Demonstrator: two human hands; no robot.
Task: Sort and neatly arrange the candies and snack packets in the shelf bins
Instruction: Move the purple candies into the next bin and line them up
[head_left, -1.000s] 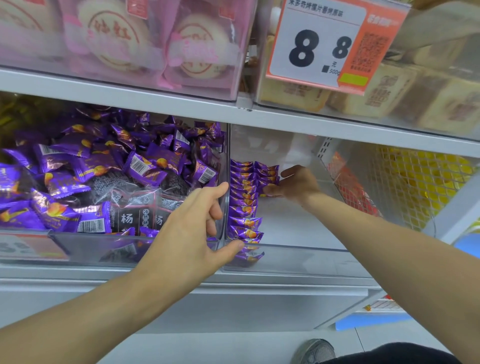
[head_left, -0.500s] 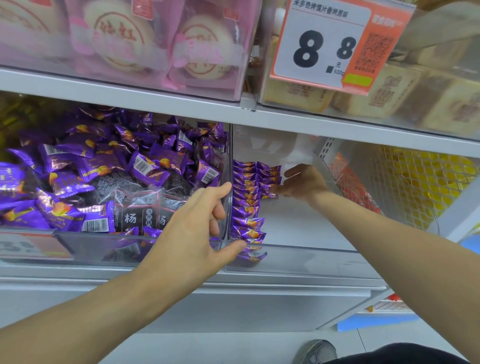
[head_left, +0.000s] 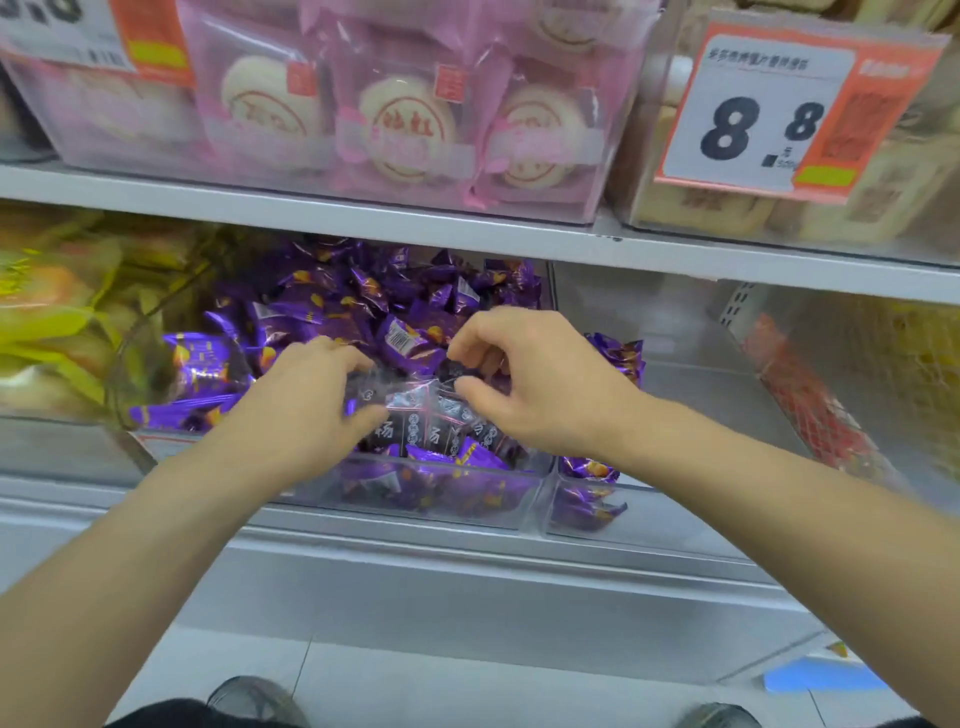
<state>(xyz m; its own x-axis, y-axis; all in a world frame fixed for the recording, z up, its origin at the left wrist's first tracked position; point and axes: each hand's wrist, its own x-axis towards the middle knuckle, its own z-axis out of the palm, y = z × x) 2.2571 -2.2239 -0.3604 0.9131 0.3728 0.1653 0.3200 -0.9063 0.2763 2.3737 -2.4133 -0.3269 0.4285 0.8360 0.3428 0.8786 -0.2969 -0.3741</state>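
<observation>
Head view is showing both hands now gathering over the mixed bin (head_left: 436, 486): left hand (head_left: 306, 410) and right hand (head_left: 540, 384) are each pinching dark clear-wrapped packets (head_left: 431, 421) among purple candies (head_left: 311, 312), so sorting-out is starting.

The left hand (head_left: 306, 410) and right hand (head_left: 540, 384) cover the middle of the clear dark packets (head_left: 431, 426), so their print shows only in part and the fingertips' contact with them cannot be made out. The price tag (head_left: 93, 36) at the top left is cut off by the picture's edge, and the small print on the 8.8 price tag (head_left: 769, 114) is too blurred to read. The yellow packets (head_left: 47, 322) at the left and the red mesh bag (head_left: 810, 405) at the right are smeared, and both shoes (head_left: 254, 701) are cropped by the bottom edge.
</observation>
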